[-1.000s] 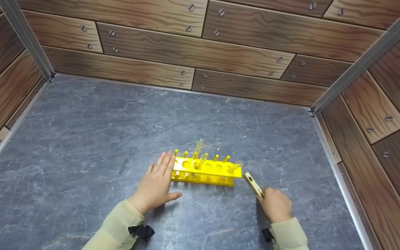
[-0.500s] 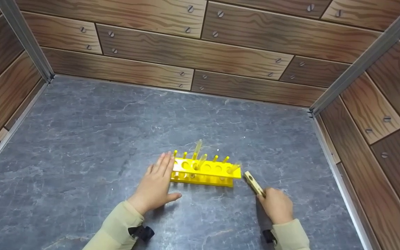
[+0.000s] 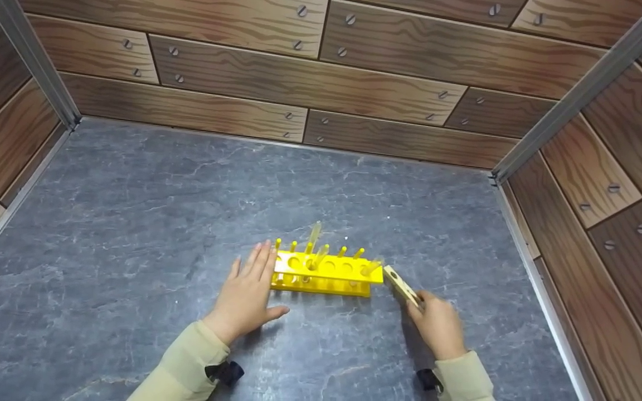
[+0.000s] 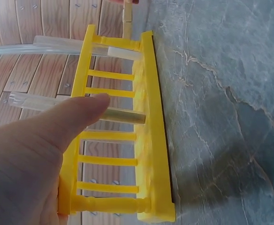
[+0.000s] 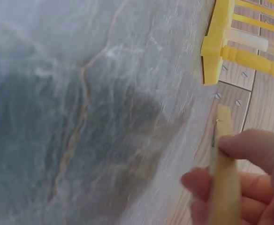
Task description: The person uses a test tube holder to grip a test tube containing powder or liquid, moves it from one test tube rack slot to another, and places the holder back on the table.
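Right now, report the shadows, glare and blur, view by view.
Head: a soft shadow left of the right hand, a pale sheen on the gray tabletop between the sleeves; left wrist: the yellow rack fairly crisp, a dark shadow lower right; right wrist: the tabletop smeared and broadly shadowed, the wooden clamp soft toward the bottom edge.

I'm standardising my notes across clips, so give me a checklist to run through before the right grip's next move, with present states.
1. Yellow rack upright on the tabletop: ok.
2. Left grip against the rack's left end: ok.
3. Right grip holding the wooden clamp: ok.
4. Rightmost tube in a rack hole: ok.
5. Clamp around that tube: not ok; its tip is beside the rack's right end.
6. Clamp's jaws parted: cannot tell.
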Demonstrator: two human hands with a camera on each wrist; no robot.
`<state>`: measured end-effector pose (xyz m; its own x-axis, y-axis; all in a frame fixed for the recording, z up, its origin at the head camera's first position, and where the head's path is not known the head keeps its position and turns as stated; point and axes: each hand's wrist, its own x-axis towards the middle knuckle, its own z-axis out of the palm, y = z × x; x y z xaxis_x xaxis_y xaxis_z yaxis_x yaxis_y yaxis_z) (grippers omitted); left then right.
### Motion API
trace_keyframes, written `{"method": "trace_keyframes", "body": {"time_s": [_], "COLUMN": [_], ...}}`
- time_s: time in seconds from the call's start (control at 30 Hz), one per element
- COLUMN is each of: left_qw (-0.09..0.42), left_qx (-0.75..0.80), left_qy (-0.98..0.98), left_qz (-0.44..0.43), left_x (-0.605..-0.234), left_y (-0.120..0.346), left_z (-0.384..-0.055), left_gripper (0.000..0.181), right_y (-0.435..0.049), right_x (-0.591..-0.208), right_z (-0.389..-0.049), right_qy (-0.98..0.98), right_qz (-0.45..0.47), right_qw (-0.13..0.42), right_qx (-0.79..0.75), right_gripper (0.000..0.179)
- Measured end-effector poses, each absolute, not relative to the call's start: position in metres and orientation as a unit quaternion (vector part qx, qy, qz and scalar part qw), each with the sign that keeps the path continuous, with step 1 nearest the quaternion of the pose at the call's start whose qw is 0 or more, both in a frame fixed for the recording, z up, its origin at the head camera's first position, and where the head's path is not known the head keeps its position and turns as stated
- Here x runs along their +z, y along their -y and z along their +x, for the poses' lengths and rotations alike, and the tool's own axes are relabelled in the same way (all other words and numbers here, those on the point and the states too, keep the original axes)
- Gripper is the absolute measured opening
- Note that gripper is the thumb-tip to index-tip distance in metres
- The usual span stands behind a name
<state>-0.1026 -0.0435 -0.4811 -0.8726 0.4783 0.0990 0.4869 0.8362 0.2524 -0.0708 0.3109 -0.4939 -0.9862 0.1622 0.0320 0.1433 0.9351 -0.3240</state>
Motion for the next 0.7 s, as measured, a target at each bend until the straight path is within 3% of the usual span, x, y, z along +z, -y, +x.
{"method": "trace_keyframes", "body": {"time_s": [0.3, 0.7], "left_qw": [0.011, 0.002], "left_qx": [-0.132, -0.148], "left_qy": [0.959, 0.960], "left_qz": [-0.252, -0.237], "left_x": [-0.4827, -0.4818], "left_y": [0.0431, 0.0426], "left_z": [-0.1031, -0.1035], "left_gripper": [0.105, 0.101], "right_y": [-0.3100, -0.3080], "right_x": [-0.5000, -0.4917], "right_z": [-0.0655, -0.0611], "right_qy": [0.977, 0.974], "right_qz": [-0.036, -0.020], "right_qw": [0.117, 0.131], "right_qx": [0.174, 0.183], "right_gripper": [0.030, 0.022]}}
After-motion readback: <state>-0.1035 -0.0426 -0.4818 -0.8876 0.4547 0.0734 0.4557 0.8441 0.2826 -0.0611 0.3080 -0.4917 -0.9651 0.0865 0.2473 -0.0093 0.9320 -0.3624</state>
